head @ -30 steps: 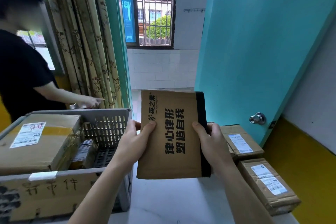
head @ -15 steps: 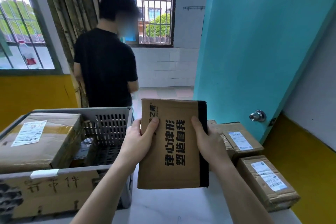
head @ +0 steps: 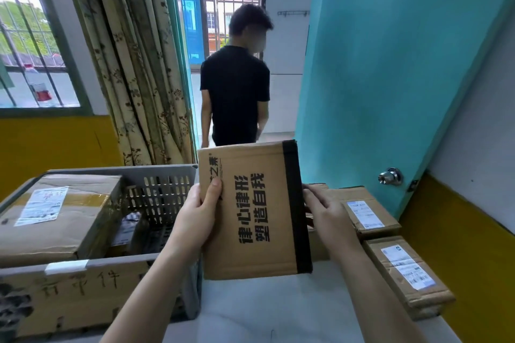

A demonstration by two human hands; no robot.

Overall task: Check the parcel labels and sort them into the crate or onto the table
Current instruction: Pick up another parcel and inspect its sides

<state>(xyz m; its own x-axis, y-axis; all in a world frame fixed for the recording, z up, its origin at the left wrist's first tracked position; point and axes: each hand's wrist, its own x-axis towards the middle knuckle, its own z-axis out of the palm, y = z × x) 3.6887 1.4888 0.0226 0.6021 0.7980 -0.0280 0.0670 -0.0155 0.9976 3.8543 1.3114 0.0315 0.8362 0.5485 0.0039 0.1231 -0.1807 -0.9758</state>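
Observation:
I hold a flat brown parcel (head: 250, 211) upright above the white table (head: 259, 312); it has black printed characters and a black strip down its right edge. My left hand (head: 196, 220) grips its left edge, thumb on the front. My right hand (head: 327, 214) holds the right edge by the black strip. No shipping label shows on the face toward me. The grey slotted crate (head: 164, 192) stands at left and holds a large labelled box (head: 61, 214) and a smaller dark parcel (head: 128, 228).
Two labelled brown boxes (head: 365, 211) (head: 404, 273) lie on the table at right. A person in a black shirt (head: 237, 95) stands in the doorway ahead. A teal door (head: 390, 64) with a metal knob (head: 390, 176) is at right, curtains at left.
My right hand slid from the parcel's front to its right edge. The parcel stayed about where it was. The person in black walked from the left window side to the doorway.

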